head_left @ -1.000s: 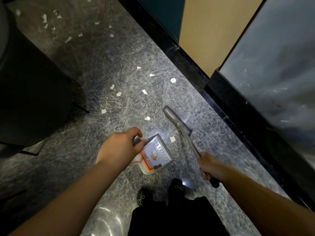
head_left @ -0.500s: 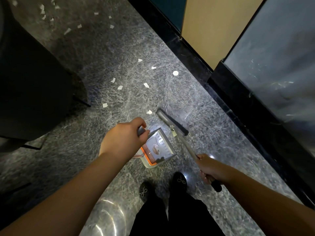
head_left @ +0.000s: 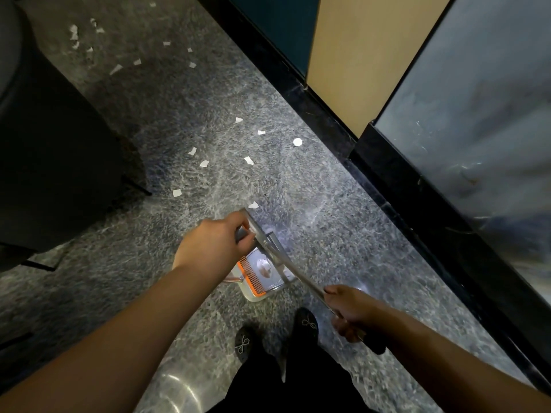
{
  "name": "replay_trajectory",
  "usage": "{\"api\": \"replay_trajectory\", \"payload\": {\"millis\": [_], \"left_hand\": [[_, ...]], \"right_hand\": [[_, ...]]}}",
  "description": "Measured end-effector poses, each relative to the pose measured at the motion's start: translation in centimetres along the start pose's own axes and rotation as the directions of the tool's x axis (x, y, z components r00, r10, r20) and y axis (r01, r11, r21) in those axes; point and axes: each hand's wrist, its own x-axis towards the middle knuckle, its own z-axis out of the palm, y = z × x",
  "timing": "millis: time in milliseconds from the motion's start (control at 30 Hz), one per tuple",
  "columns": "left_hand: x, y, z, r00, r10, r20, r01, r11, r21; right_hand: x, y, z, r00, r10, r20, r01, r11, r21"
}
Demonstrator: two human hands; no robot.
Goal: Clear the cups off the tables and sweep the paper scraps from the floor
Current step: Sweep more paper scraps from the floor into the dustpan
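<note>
My left hand [head_left: 213, 244] grips the grey handle of a light dustpan [head_left: 262, 275] with an orange comb edge, which rests on the grey stone floor in front of my shoes. My right hand [head_left: 348, 312] grips the long handle of a grey broom [head_left: 293, 271]; its head lies across the mouth of the dustpan. White paper scraps lie on the floor beyond the pan: one scrap [head_left: 253, 205] just past the broom head, several more [head_left: 249, 160] further out, and a far cluster [head_left: 74, 32] at the top left.
A dark piece of furniture [head_left: 53, 150] with thin legs fills the left side. A black skirting [head_left: 384, 177] runs diagonally along the right under beige and grey wall panels. My black shoes [head_left: 305, 323] stand just behind the dustpan.
The broom head has swept left and toward me, from beside the dustpan onto its mouth. The scrap that lay right of the pan is out of sight. My left hand stayed on the handle.
</note>
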Motion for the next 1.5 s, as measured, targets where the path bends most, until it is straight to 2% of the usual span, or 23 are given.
{"api": "replay_trajectory", "payload": {"millis": [100, 233, 400, 533, 667, 833, 1133, 1267, 1333, 1433, 1500], "left_hand": [[-0.9, -1.6, -0.5, 0.998, -0.034, -0.047, 0.033, 0.999, -0.026], [-2.0, -5.4, -2.2, 0.974, -0.155, -0.166, 0.139, 0.985, -0.105], [-3.0, -9.2, -5.1, 0.926, -0.262, -0.274, 0.205, 0.954, -0.218], [-2.7, -10.8, -6.8, 0.936, -0.233, -0.262, 0.174, 0.958, -0.228], [0.3, -11.2, -7.6, 0.947, -0.221, -0.232, 0.185, 0.968, -0.167], [7.2, -10.8, -8.1, 0.958, -0.238, -0.161, 0.231, 0.971, -0.062], [16.3, -12.0, -10.0, 0.911, -0.387, -0.143, 0.395, 0.918, 0.031], [16.1, -12.4, -10.0, 0.897, -0.413, -0.159, 0.423, 0.905, 0.035], [15.8, -12.2, -9.9, 0.894, -0.418, -0.165, 0.430, 0.901, 0.048], [15.5, -12.1, -9.8, 0.895, -0.410, -0.174, 0.425, 0.903, 0.058], [15.0, -12.4, -9.9, 0.897, -0.406, -0.175, 0.420, 0.906, 0.051]], "right_hand": [[-0.9, -0.6, 1.0, 0.997, -0.065, -0.032, 0.066, 0.997, 0.033], [-1.4, -1.5, 2.0, 0.991, -0.102, -0.087, 0.112, 0.986, 0.124], [0.1, -4.5, 2.9, 0.983, -0.121, -0.134, 0.128, 0.991, 0.041], [2.3, -7.9, 3.3, 0.964, -0.181, -0.197, 0.171, 0.983, -0.065], [4.5, -12.5, 2.9, 0.968, -0.200, -0.149, 0.185, 0.977, -0.108], [8.1, -19.3, 0.6, 0.963, -0.249, -0.105, 0.203, 0.923, -0.327], [13.7, -30.2, -2.9, 0.994, -0.105, -0.038, 0.062, 0.800, -0.596], [13.8, -31.6, -2.0, 0.996, -0.015, 0.092, 0.073, 0.734, -0.676], [13.3, -31.6, -1.4, 0.987, 0.026, 0.161, 0.082, 0.774, -0.628], [12.3, -31.5, -1.0, 0.962, 0.151, 0.226, -0.048, 0.912, -0.406], [11.6, -31.3, -0.7, 0.953, 0.165, 0.255, -0.067, 0.933, -0.353]]}}
